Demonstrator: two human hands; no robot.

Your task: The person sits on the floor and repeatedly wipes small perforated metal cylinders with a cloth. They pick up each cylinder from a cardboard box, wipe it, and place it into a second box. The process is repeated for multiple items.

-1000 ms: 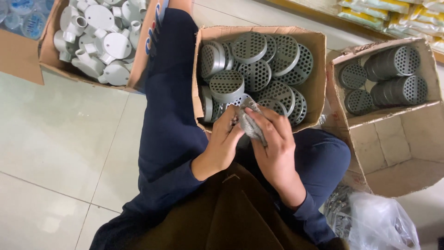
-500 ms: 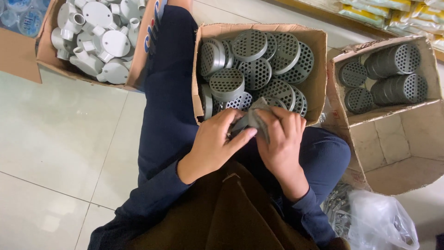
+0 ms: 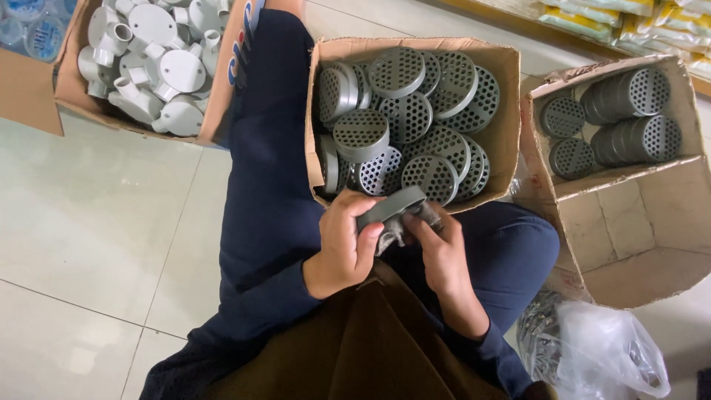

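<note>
Hands: left hand (image 3: 346, 248) and right hand (image 3: 438, 248) both closed round grey disc (image 3: 391, 207) over lap. Risk: grip slips, disc drops to floor (image 3: 89, 222) beside box (image 3: 503, 96).

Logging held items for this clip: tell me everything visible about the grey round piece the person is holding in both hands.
The grey round piece is a shallow disc-shaped cap, plastic by its dull look, seen edge-on and tilted, so its face is hidden. It sits above the person's lap, just in front of the cardboard box of perforated grey discs. The left hand grips its near end with thumb and fingers; the right hand touches its underside, where something darker hangs that I cannot make out.
</note>
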